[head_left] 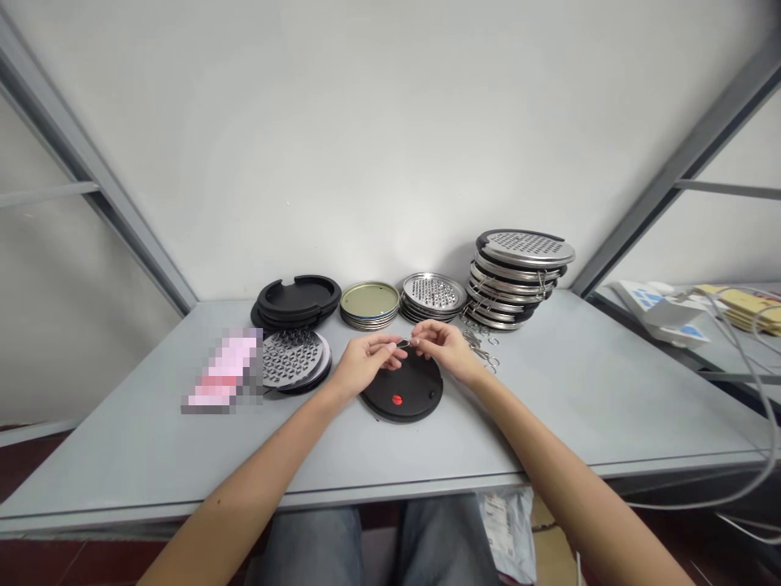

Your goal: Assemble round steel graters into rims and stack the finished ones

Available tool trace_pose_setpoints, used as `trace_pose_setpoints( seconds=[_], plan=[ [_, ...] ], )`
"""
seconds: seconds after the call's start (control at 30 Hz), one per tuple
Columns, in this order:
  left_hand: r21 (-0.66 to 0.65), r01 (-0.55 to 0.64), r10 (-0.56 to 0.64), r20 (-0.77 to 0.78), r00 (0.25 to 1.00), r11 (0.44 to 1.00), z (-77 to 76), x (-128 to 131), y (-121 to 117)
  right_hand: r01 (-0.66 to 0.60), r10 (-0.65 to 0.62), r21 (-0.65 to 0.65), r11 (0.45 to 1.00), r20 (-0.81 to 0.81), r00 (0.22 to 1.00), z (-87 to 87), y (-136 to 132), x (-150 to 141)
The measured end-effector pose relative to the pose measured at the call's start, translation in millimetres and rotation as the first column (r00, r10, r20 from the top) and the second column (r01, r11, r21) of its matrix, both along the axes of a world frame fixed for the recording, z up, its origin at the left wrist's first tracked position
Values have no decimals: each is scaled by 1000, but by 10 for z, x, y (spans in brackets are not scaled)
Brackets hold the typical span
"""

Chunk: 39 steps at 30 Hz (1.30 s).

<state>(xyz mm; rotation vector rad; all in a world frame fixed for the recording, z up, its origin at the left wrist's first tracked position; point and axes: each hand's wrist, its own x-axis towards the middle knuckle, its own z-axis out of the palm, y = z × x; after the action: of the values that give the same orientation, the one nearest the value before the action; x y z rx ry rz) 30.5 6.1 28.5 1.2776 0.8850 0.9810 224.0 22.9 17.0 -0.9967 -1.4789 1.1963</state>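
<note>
Between my left hand [366,360] and my right hand [448,350] is a small metal wire clip [403,343], pinched in the fingertips of both. Its exact shape is partly hidden by the fingers. Right below my hands a round black disc [406,389] lies flat on the table, with a red mark [397,400] near its front edge. Several loose wire clips [485,352] are scattered just right of my right hand. Left of my left hand sits a pile of perforated grater plates [296,362] with dark pieces underneath.
Behind stand black round trays [298,297], greenish round lids [370,301] and silver grater discs [434,293]. A tall stack of clipped grater discs [521,277] leans at the right. A blurred pink object [225,370] lies left. White cables [748,382] hang at the grey table's [586,407] right end.
</note>
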Motion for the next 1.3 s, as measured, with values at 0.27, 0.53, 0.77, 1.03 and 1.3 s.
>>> trace_pose_setpoints(
  seconds=[0.27, 0.53, 0.77, 1.03, 1.3],
  plan=[
    [-8, -3, 3, 3, 1000, 1000, 32, -16, -7, 10, -10, 37, 999, 5, 1000, -19, 16, 25],
    [66, -12, 15, -46, 999, 998, 3, 0, 1, -7, 8, 3, 1000, -48, 999, -4, -9, 8],
    [72, -4, 6, -40, 999, 997, -24, 7, 5, -37, 36, 30, 999, 26, 999, -28, -5, 4],
    [74, -23, 27, -47, 999, 997, -40, 14, 10, -89, 88, 33, 995, 43, 995, -27, -7, 15],
    [96, -16, 23, -76, 997, 995, -65, 8, 24, -110, 109, 24, 994, 56, 992, 1, -34, -8]
  ],
)
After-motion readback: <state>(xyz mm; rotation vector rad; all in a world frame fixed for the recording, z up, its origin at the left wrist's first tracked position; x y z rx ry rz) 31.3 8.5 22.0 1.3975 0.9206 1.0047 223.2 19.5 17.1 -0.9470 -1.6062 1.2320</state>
